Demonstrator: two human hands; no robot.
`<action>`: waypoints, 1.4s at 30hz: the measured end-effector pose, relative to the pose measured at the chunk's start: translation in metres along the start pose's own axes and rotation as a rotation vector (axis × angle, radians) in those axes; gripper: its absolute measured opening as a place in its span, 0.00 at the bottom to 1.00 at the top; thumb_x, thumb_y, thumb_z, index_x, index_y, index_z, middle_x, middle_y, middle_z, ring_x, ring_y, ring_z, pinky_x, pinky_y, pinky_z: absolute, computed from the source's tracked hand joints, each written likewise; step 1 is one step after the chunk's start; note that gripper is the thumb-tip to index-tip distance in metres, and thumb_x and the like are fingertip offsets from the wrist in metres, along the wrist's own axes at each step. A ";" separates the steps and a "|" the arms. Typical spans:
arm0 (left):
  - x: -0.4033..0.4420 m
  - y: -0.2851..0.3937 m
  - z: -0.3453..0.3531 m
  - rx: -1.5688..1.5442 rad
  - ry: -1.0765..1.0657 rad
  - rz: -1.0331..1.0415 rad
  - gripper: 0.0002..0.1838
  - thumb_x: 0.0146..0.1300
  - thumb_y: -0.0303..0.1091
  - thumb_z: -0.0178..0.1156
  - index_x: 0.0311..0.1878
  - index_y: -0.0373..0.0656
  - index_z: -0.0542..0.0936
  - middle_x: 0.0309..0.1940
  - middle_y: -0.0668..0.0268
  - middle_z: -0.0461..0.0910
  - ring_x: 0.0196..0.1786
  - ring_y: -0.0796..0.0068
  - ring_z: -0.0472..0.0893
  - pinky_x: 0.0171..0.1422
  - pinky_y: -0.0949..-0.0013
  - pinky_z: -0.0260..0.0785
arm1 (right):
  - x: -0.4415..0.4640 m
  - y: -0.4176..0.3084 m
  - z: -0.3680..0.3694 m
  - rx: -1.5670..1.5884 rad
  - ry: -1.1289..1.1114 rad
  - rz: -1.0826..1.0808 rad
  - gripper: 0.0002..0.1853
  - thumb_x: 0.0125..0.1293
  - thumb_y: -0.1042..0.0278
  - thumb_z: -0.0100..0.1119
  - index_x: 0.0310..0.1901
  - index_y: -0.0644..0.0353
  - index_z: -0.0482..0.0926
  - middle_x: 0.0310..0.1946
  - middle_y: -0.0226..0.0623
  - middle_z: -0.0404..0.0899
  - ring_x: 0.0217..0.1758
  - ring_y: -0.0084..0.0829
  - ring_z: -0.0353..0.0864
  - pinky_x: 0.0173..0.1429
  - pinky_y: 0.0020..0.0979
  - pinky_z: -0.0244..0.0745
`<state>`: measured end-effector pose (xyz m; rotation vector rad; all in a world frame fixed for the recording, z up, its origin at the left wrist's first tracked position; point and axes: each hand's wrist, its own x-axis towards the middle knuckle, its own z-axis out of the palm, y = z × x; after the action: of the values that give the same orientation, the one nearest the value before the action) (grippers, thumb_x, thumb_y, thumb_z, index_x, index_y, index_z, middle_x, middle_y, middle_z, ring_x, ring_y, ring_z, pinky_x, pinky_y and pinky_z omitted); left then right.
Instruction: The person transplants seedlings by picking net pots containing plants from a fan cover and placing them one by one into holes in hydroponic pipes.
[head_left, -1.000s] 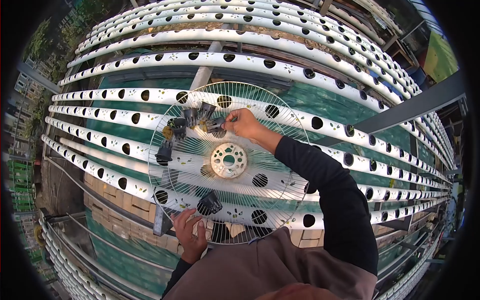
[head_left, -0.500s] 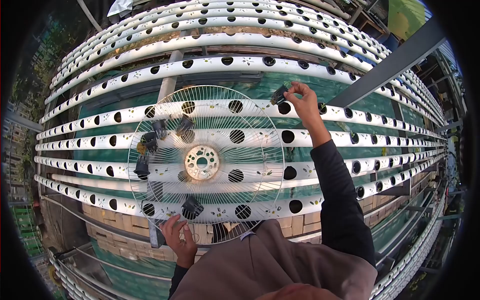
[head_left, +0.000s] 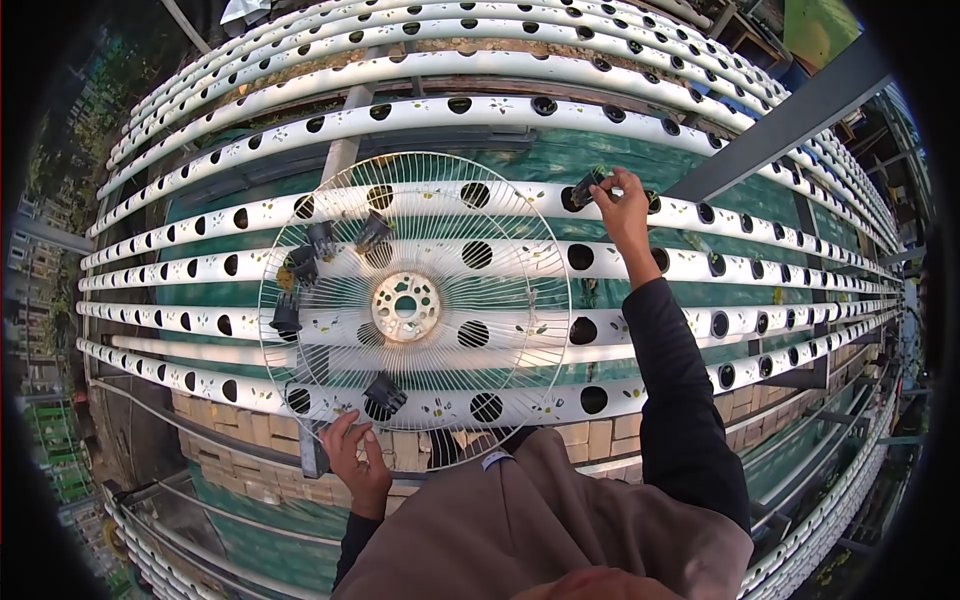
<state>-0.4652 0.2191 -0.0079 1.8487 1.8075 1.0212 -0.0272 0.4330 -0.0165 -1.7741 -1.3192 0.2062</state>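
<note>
My right hand (head_left: pixel 624 205) pinches a small black net pot (head_left: pixel 588 188) with a bit of green at its top. The pot is tilted over a hole in a white pipe (head_left: pixel 540 196). My left hand (head_left: pixel 357 465), with fingers curled, is at the near rim of a round white wire fan guard (head_left: pixel 405 345), gripping its edge. Inside the guard lie several more black net pots: one (head_left: pixel 384 392) just above my left hand, others (head_left: pixel 285 312) grouped at its left side, and one (head_left: pixel 373 232) near its upper part. The guard lies across the pipes.
Rows of white pipes (head_left: pixel 330 92) with round holes run across the view, some holes holding pots. A grey metal post (head_left: pixel 790 115) slants past on the right. Green sheeting (head_left: pixel 560 150) lies beneath, with paving bricks (head_left: pixel 240 428) along the near side.
My right hand has moved slightly right with the net pot, which now overlaps the pipe hole. My left hand stays at the guard's rim. The view has shifted slightly.
</note>
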 end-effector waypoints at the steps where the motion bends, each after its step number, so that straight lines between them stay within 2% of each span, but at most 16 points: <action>1: 0.000 0.000 0.000 -0.001 -0.003 -0.001 0.05 0.57 0.27 0.53 0.35 0.41 0.77 0.47 0.63 0.75 0.54 0.60 0.72 0.67 0.46 0.44 | 0.000 0.001 0.003 0.001 -0.004 0.001 0.10 0.51 0.73 0.65 0.30 0.69 0.74 0.50 0.53 0.72 0.55 0.44 0.74 0.49 0.34 0.76; 4: -0.001 -0.002 0.000 0.008 -0.008 0.001 0.05 0.57 0.27 0.53 0.35 0.42 0.78 0.47 0.63 0.75 0.54 0.60 0.72 0.67 0.46 0.44 | -0.001 0.007 0.013 0.010 0.004 -0.057 0.10 0.49 0.76 0.66 0.29 0.69 0.73 0.52 0.53 0.69 0.51 0.45 0.76 0.44 0.32 0.80; 6: -0.001 -0.002 0.000 0.008 -0.012 0.000 0.05 0.57 0.28 0.53 0.35 0.42 0.78 0.47 0.63 0.75 0.54 0.60 0.72 0.67 0.46 0.44 | -0.004 0.013 0.018 -0.043 -0.025 -0.113 0.11 0.47 0.73 0.67 0.28 0.68 0.73 0.51 0.56 0.69 0.46 0.46 0.77 0.42 0.35 0.75; 9: -0.001 -0.001 0.000 0.009 -0.011 -0.002 0.05 0.58 0.28 0.53 0.35 0.42 0.78 0.47 0.63 0.75 0.54 0.60 0.72 0.67 0.46 0.43 | -0.010 0.019 0.024 -0.071 -0.054 -0.165 0.12 0.46 0.73 0.68 0.28 0.67 0.73 0.51 0.56 0.70 0.44 0.48 0.77 0.43 0.36 0.74; 13: 0.000 -0.001 0.000 0.003 -0.014 0.003 0.05 0.58 0.28 0.53 0.35 0.42 0.78 0.47 0.63 0.74 0.55 0.59 0.71 0.67 0.45 0.43 | -0.012 0.015 0.024 -0.070 -0.059 -0.164 0.13 0.46 0.73 0.69 0.27 0.68 0.73 0.51 0.56 0.70 0.46 0.50 0.76 0.47 0.38 0.73; 18: 0.000 -0.001 0.000 0.000 -0.017 0.001 0.05 0.58 0.28 0.53 0.36 0.42 0.77 0.47 0.63 0.74 0.55 0.59 0.71 0.67 0.44 0.42 | -0.018 0.007 0.023 -0.118 -0.021 -0.267 0.12 0.46 0.73 0.69 0.24 0.68 0.73 0.54 0.56 0.69 0.54 0.51 0.72 0.54 0.39 0.69; 28: 0.001 0.000 -0.001 -0.005 -0.007 -0.005 0.05 0.58 0.29 0.53 0.35 0.42 0.78 0.47 0.63 0.74 0.54 0.58 0.71 0.67 0.43 0.42 | -0.021 0.016 0.027 -0.131 0.016 -0.264 0.12 0.47 0.74 0.69 0.27 0.68 0.73 0.54 0.53 0.69 0.54 0.48 0.74 0.55 0.37 0.69; 30: 0.001 0.000 -0.001 -0.006 -0.007 -0.006 0.05 0.58 0.29 0.53 0.35 0.42 0.78 0.47 0.63 0.75 0.54 0.58 0.71 0.67 0.43 0.42 | -0.023 0.017 0.027 -0.147 0.019 -0.317 0.13 0.46 0.73 0.69 0.26 0.67 0.73 0.51 0.55 0.71 0.52 0.50 0.73 0.53 0.39 0.69; 34: 0.001 0.000 -0.001 -0.010 -0.003 -0.006 0.05 0.58 0.29 0.53 0.35 0.42 0.78 0.47 0.63 0.75 0.54 0.59 0.72 0.67 0.44 0.43 | -0.024 0.021 0.026 -0.105 -0.003 -0.284 0.13 0.46 0.73 0.69 0.28 0.67 0.74 0.48 0.54 0.73 0.50 0.50 0.74 0.52 0.38 0.70; 36: 0.001 0.001 0.000 -0.008 0.003 -0.007 0.05 0.58 0.29 0.53 0.35 0.42 0.78 0.47 0.63 0.75 0.54 0.59 0.72 0.67 0.44 0.43 | -0.024 0.022 0.026 -0.070 -0.038 -0.216 0.13 0.46 0.74 0.68 0.32 0.67 0.74 0.44 0.51 0.76 0.47 0.49 0.75 0.49 0.38 0.71; 40: 0.001 0.001 0.000 0.001 0.007 -0.002 0.05 0.58 0.28 0.53 0.34 0.42 0.78 0.47 0.63 0.75 0.53 0.59 0.72 0.67 0.44 0.43 | -0.022 0.027 0.029 -0.093 -0.031 -0.230 0.15 0.46 0.75 0.67 0.35 0.67 0.74 0.41 0.49 0.76 0.45 0.49 0.76 0.47 0.38 0.71; 42: 0.002 0.000 0.001 -0.008 0.014 0.005 0.05 0.57 0.28 0.54 0.34 0.42 0.78 0.47 0.63 0.75 0.53 0.59 0.72 0.67 0.44 0.43 | -0.019 0.028 0.029 -0.175 -0.036 -0.288 0.16 0.50 0.74 0.65 0.40 0.67 0.74 0.38 0.44 0.77 0.40 0.42 0.79 0.42 0.34 0.74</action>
<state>-0.4646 0.2209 -0.0078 1.8469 1.8046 1.0442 -0.0328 0.4318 -0.0606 -1.7031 -1.6413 -0.0384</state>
